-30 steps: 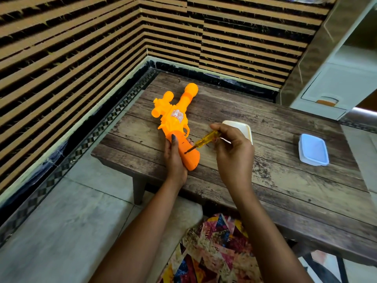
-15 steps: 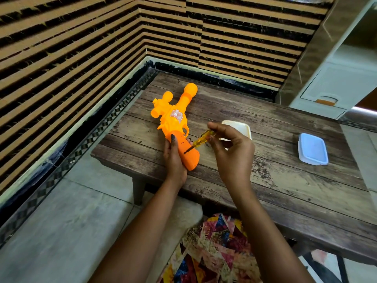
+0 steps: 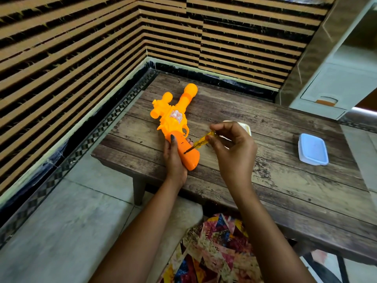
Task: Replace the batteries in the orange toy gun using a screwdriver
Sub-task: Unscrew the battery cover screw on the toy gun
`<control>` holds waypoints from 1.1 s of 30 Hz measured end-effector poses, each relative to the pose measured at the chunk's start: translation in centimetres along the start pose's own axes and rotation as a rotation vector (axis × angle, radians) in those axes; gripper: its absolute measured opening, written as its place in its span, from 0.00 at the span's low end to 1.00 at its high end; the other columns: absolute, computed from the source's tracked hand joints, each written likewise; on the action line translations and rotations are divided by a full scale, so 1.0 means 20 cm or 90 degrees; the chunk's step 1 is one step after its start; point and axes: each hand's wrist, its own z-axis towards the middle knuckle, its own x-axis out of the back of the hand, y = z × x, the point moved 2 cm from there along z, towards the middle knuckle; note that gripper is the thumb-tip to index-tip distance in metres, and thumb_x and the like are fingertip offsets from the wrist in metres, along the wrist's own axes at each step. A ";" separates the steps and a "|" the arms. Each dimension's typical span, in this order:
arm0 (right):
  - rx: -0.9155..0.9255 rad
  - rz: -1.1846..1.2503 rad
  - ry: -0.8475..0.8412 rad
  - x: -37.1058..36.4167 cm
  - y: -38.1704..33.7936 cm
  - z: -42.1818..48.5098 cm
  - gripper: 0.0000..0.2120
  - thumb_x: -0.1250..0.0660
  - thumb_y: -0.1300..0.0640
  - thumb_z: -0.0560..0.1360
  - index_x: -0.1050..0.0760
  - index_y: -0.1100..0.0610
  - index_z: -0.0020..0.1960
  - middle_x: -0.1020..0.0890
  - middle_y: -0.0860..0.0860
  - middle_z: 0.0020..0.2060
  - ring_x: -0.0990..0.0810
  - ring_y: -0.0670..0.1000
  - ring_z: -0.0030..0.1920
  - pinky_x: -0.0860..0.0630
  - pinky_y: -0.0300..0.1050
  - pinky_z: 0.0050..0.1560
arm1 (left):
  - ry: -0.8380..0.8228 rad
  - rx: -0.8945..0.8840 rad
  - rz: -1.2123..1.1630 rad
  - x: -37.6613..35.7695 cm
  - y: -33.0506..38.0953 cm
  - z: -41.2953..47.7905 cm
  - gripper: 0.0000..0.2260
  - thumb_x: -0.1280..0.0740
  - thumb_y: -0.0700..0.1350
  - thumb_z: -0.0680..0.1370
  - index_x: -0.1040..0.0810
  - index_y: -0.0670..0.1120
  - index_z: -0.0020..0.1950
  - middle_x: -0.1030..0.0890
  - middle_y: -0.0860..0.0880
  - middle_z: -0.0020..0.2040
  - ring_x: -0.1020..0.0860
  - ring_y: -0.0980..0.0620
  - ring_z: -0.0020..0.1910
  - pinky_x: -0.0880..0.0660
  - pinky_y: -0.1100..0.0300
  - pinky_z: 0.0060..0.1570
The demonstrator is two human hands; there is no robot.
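Horizontal slats in tan and black, rough along their edges, cover both walls of the corner I am looking down into. Below them stands a low table with a worn, plank-patterned wood-grain top, dark brown and scuffed pale in patches. It rests on matte grey floor tiles.

On the table's left part lies the orange toy gun, made of glossy moulded plastic. Its bulb-ended barrel points away toward the wall corner and its grip points toward the person. A pale sticker sits on its body, and I find the print too blurred to read.

The left hand wraps round the grip from the left, with a dark-polished thumbnail on top. The right hand pinches the screwdriver by its translucent yellow handle, between the thumb and curled fingertips. The thin dark shaft slants down and to the left, and its tip meets the face of the grip.

A white dish with rounded corners shows just behind the right hand, mostly hidden. Well apart to the right sits a rounded rectangular box with a pale blue lid. A patchwork-print cloth in reds, yellows and blues fills the bottom edge. A pale cabinet with an orange handle stands at the upper right.
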 end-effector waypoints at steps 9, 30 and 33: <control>0.010 -0.035 0.005 -0.02 0.02 0.00 0.07 0.27 0.65 0.68 0.20 0.55 0.42 0.23 0.48 0.44 0.21 0.41 0.46 0.22 0.35 0.47 | -0.003 0.005 -0.014 0.00 -0.01 0.01 0.13 0.46 0.48 0.82 0.31 0.51 0.65 0.18 0.51 0.44 0.19 0.55 0.42 0.27 0.45 0.55; 0.037 -0.024 -0.026 -0.06 -0.03 0.01 0.16 0.32 0.70 0.70 0.20 0.51 0.48 0.19 0.43 0.43 0.20 0.42 0.46 0.22 0.37 0.48 | 0.013 0.017 0.001 0.03 -0.05 0.03 0.18 0.44 0.49 0.81 0.34 0.49 0.70 0.24 0.42 0.63 0.24 0.44 0.59 0.27 0.45 0.59; 0.050 -0.045 -0.008 -0.06 -0.03 0.01 0.12 0.30 0.68 0.70 0.19 0.54 0.49 0.22 0.43 0.45 0.20 0.43 0.47 0.21 0.39 0.48 | 0.014 0.014 -0.010 0.03 -0.04 0.03 0.17 0.45 0.49 0.81 0.34 0.48 0.70 0.23 0.45 0.60 0.23 0.46 0.57 0.26 0.48 0.57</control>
